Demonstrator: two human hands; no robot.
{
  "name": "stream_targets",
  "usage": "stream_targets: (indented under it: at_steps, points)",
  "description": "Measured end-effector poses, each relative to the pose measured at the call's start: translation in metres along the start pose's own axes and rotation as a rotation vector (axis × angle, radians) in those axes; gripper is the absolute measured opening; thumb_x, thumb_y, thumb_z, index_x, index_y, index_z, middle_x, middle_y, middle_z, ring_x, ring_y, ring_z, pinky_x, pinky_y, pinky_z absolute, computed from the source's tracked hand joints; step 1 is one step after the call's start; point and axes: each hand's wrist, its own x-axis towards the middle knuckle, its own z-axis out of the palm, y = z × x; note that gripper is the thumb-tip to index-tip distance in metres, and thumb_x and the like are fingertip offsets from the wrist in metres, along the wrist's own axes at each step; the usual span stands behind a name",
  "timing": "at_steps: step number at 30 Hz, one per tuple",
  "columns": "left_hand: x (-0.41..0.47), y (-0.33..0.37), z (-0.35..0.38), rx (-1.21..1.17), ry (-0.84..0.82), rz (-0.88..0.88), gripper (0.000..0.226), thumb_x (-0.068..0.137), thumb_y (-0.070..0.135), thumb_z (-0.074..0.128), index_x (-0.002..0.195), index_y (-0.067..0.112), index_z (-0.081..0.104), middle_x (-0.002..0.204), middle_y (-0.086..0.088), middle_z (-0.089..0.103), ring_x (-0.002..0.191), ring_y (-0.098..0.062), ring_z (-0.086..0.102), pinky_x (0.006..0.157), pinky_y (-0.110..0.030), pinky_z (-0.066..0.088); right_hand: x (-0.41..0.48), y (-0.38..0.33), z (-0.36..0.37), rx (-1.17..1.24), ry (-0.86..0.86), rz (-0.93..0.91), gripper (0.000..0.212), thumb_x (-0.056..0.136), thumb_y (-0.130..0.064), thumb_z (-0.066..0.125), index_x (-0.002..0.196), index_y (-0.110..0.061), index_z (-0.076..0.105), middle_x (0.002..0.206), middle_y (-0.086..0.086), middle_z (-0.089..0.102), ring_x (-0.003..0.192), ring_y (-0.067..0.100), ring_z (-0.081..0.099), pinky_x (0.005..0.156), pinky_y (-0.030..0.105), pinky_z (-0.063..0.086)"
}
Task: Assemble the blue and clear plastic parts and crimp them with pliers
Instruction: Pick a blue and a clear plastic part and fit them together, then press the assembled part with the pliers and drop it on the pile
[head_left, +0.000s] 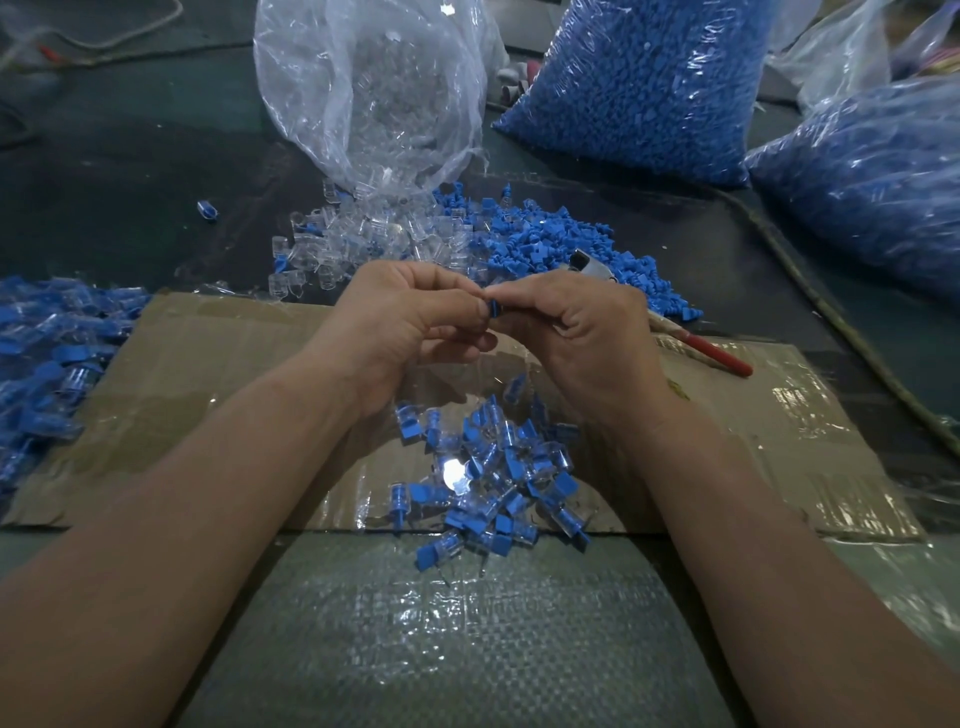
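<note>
left hand (410, 322) and right hand (576, 332) both pinch one blue part (492, 310) at the fingertips, above the cardboard (208, 353). pliers (711, 356) lie just behind the right hand, handle pointing right, so right is nearer.

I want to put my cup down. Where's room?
Bare cardboard: left of the left forearm, and right of the right forearm below the pliers. The woven mat between the forearms is bare. Crowded: the joined pieces between the wrists, the loose parts behind the left hand and right hand pinching a blue part.
</note>
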Motion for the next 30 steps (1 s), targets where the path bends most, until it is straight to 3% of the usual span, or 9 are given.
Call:
stream_targets:
  at_steps: [9,16,21,26,28,30]
  points:
    - [0.002,-0.002,-0.001,-0.021,0.006,0.026,0.009,0.071,-0.008,0.063,0.071,0.001,0.06,0.056,-0.006,0.065,0.051,-0.015,0.064,0.048,-0.017,0.051,0.0,0.0,-0.004,-0.068,-0.041,0.016,0.028,0.078,-0.014,0.069,0.104,-0.003,0.068,0.092,0.008,0.07,0.082,0.012,0.063,0.076,0.024,0.053]
    - [0.003,-0.002,-0.004,-0.054,0.006,0.029,0.01,0.065,-0.001,0.065,0.073,0.001,0.06,0.057,-0.006,0.065,0.056,-0.016,0.065,0.051,-0.018,0.053,0.001,0.018,-0.035,-0.25,0.027,0.336,0.031,0.079,-0.028,0.07,0.106,-0.012,0.068,0.093,-0.006,0.063,0.087,0.01,0.058,0.082,0.025,0.044]
    - [0.002,-0.002,-0.005,-0.037,0.015,0.02,0.006,0.072,-0.002,0.064,0.074,0.003,0.061,0.059,-0.004,0.065,0.058,-0.016,0.065,0.049,-0.02,0.053,-0.002,0.042,-0.055,-0.39,-0.125,0.637,0.069,0.07,-0.052,0.07,0.129,-0.02,0.051,0.129,0.0,0.053,0.114,0.016,0.049,0.092,0.032,0.037]
    - [0.001,0.0,-0.005,-0.01,0.011,0.018,0.009,0.078,-0.004,0.061,0.075,0.004,0.06,0.057,-0.002,0.065,0.054,-0.014,0.065,0.044,-0.018,0.05,-0.005,0.054,-0.059,-0.495,-0.392,0.767,0.105,0.049,-0.073,0.064,0.137,-0.021,0.038,0.138,0.004,0.041,0.122,0.023,0.041,0.091,0.033,0.035]
    - [0.0,0.0,-0.005,-0.011,0.011,0.018,0.009,0.078,-0.004,0.061,0.075,0.004,0.059,0.056,-0.001,0.064,0.052,-0.013,0.064,0.043,-0.017,0.049,-0.005,0.056,-0.056,-0.5,-0.452,0.786,0.11,0.045,-0.075,0.064,0.136,-0.02,0.038,0.136,0.005,0.042,0.118,0.023,0.042,0.088,0.033,0.035]
    - [0.0,0.0,-0.005,-0.013,0.008,0.019,0.008,0.078,-0.003,0.061,0.075,0.004,0.059,0.056,-0.001,0.064,0.052,-0.013,0.064,0.042,-0.017,0.049,-0.005,0.058,-0.053,-0.503,-0.429,0.796,0.098,0.052,-0.069,0.068,0.132,-0.02,0.041,0.129,0.004,0.046,0.107,0.019,0.043,0.081,0.031,0.035]
